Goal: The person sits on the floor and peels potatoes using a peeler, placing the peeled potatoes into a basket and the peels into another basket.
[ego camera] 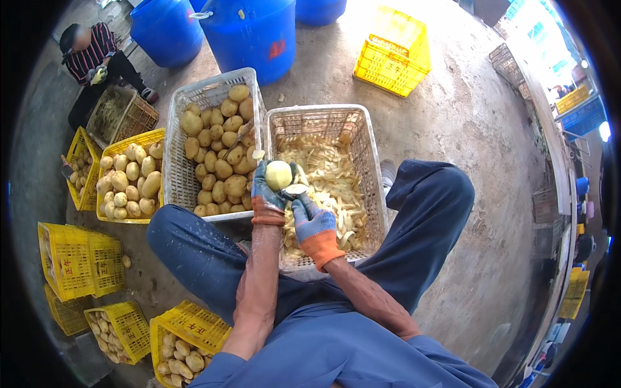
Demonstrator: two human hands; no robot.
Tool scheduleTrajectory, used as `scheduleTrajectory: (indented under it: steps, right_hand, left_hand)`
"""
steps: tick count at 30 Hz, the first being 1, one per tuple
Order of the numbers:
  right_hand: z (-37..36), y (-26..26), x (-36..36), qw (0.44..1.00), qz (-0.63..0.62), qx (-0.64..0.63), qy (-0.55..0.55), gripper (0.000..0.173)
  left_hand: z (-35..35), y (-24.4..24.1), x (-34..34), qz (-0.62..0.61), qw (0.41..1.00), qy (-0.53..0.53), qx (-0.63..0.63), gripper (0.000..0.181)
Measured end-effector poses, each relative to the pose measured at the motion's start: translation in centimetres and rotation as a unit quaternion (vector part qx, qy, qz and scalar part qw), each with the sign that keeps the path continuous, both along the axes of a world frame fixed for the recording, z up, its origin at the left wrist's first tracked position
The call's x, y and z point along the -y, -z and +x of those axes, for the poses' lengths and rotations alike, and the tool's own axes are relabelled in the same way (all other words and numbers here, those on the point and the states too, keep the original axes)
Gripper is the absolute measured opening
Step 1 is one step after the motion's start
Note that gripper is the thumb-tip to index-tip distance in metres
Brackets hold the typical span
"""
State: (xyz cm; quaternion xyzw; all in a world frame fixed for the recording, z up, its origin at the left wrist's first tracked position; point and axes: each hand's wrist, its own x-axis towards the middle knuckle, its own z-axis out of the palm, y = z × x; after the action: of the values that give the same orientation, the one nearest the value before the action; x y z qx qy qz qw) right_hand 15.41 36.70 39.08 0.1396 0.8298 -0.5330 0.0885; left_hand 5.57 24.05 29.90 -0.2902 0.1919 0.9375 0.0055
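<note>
My left hand, in a dark-coated work glove with an orange cuff, holds a peeled potato. Close beside it, my right hand, in a grey-blue glove with an orange cuff, grips a small peeler, partly hidden by the glove and by a pale strip of peel lying over it. Both hands are above a whitish plastic crate between my knees, which holds a heap of potato peelings. Touching it on the left, a second whitish crate contains many unpeeled potatoes.
Yellow crates of potatoes line the left side, with stacked yellow crates nearer me. Blue barrels and a yellow crate stand ahead. At upper left a seated co-worker holds something pale beside a worn crate.
</note>
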Motion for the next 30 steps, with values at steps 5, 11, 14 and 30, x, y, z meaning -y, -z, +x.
scheduleTrajectory:
  steps: [5,11,14,30]
  right_hand:
    - [-3.4,-1.0,1.3,0.994,0.053,-0.094,0.006,0.035]
    - [0.3,1.0,-1.4,0.999,-0.031,-0.024,0.012,0.038]
    - [-2.0,1.0,-0.2,0.942,-0.301,-0.096,0.115,0.057]
    - [-8.3,-1.1,-4.4,0.954,-0.224,-0.148,0.135,0.047]
  left_hand:
    - [-0.2,0.6,1.1,-0.006,0.998,0.037,-0.041,0.029]
    - [-0.6,-1.7,0.1,0.100,0.994,-0.049,0.001,0.026]
    - [0.1,-2.9,-0.5,0.077,0.992,0.036,-0.092,0.030]
    - [1.4,-6.1,-0.7,0.293,0.940,0.161,-0.064,0.032]
